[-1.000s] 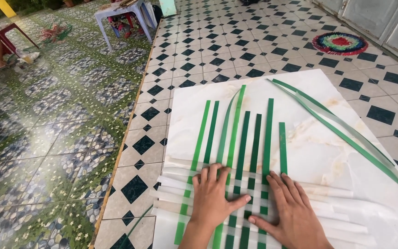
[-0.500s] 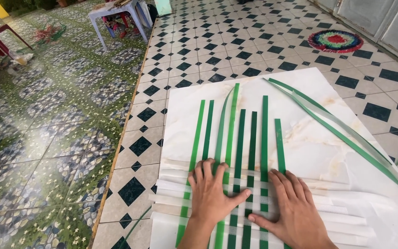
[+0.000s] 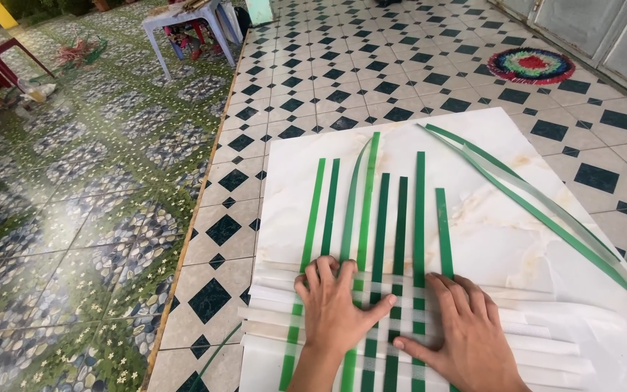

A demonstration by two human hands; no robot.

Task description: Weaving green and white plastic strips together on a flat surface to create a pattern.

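Note:
Several green strips (image 3: pixel 382 210) lie side by side on a white marble-look board (image 3: pixel 488 225), running away from me. White strips (image 3: pixel 538 341) cross them near me, woven over and under. My left hand (image 3: pixel 335 308) lies flat on the woven part, fingers spread, thumb out to the right. My right hand (image 3: pixel 466 334) presses flat beside it on the same crossings. Neither hand grips a strip.
Loose green strips (image 3: pixel 538 207) curve across the board's right side. The board rests on a black-and-white tiled floor (image 3: pixel 313 101). A round colourful mat (image 3: pixel 531 65) lies far right, a small white table (image 3: pixel 183 22) far back, a red chair (image 3: pixel 9 62) far left.
Both hands stay pressed on the weave, almost still. The view has shifted slightly, so the board sits a little lower and closer.

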